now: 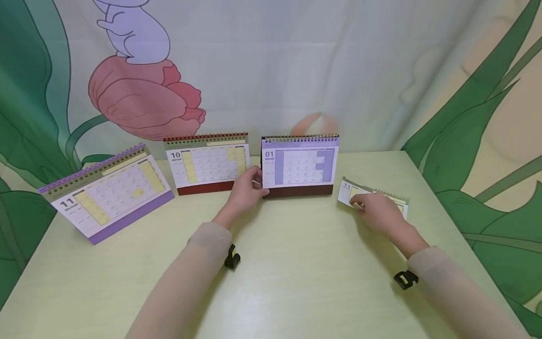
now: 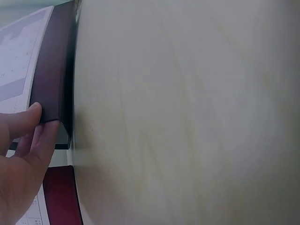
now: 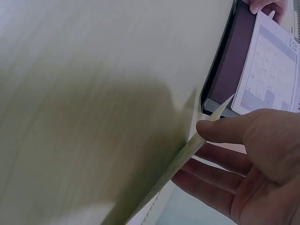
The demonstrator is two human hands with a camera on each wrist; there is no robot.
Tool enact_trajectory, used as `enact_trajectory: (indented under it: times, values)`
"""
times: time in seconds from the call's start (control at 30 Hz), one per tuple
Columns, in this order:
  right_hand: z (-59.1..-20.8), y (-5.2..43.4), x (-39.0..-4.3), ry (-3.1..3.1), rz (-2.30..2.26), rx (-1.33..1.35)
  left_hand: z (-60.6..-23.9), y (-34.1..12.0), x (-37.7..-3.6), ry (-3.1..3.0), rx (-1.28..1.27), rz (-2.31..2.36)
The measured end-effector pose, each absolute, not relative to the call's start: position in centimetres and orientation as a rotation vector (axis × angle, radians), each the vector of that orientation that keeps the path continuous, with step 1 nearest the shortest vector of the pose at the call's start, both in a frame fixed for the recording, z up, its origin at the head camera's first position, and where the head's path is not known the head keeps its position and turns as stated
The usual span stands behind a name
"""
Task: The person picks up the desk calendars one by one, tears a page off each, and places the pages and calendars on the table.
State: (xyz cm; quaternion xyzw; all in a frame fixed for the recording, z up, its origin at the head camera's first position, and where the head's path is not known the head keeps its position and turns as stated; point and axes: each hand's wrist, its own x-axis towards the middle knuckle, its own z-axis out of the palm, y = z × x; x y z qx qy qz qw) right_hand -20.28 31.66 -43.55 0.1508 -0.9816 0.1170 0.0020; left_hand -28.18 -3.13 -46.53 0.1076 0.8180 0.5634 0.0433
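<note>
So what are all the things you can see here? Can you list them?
purple-based calendar showing 11: one, white and yellow page, table's left.
red-based calendar showing 10: one, back centre-left.
dark-based calendar showing 01: one, purple page, back centre.
flat calendar showing 11: one, white and yellow, table's right.
table: one, pale yellow-green.
backdrop: one, green leaves, pink flower.
left hand: one, grips the 01 calendar's left edge.
right hand: one, holds the flat calendar.
wrist cameras: two, black.

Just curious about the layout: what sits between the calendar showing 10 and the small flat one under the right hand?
The standing calendar showing 01, gripped at its edge by the left hand. The head view shows it; beyond it bare table reaches the flat calendar.
</note>
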Motion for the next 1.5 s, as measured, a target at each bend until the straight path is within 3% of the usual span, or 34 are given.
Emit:
enact_trajectory:
  times: [0.9, 1.5]
  values:
    - [-45.5, 31.5, -22.2, -3.147, 0.327, 0.397, -47.0, -2.3, -29.8, 2.699, 0.206, 1.475]
    - [-45.3, 30.6, -21.4, -3.108, 0.376, 0.39, -46.3, -2.9, -29.1, 2.47, 0.314, 1.619]
